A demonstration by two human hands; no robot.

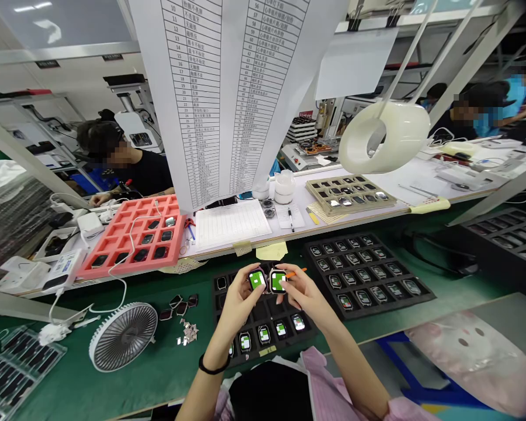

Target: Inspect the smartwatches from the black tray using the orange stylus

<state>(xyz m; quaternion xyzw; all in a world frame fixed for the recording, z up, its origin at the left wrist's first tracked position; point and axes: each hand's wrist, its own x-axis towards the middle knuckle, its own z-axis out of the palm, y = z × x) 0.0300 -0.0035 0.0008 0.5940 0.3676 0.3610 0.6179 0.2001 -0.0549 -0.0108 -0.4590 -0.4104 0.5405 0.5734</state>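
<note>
My left hand (237, 305) holds a square smartwatch body (257, 280) with a green-and-white screen, fingers around its edges. My right hand (304, 294) grips a second watch body (278, 281) showing the same green display, right beside the first. A thin orange stick (296, 273) pokes out from my right fingers. Directly below my hands lies a black compartment tray (263, 345) holding several similar watch bodies, its far cells partly hidden by my hands. A matching black tray (363, 275) of watch bodies sits to the right.
A pink foam tray (134, 237) with dark watch parts sits on the bench beyond, beside a paper form (232, 224). A desk fan (123, 336) and small metal pieces (188, 332) lie to the left. A hanging printed chart (219, 88) and a white tape roll (383, 137) hang above. Co-workers sit across the bench.
</note>
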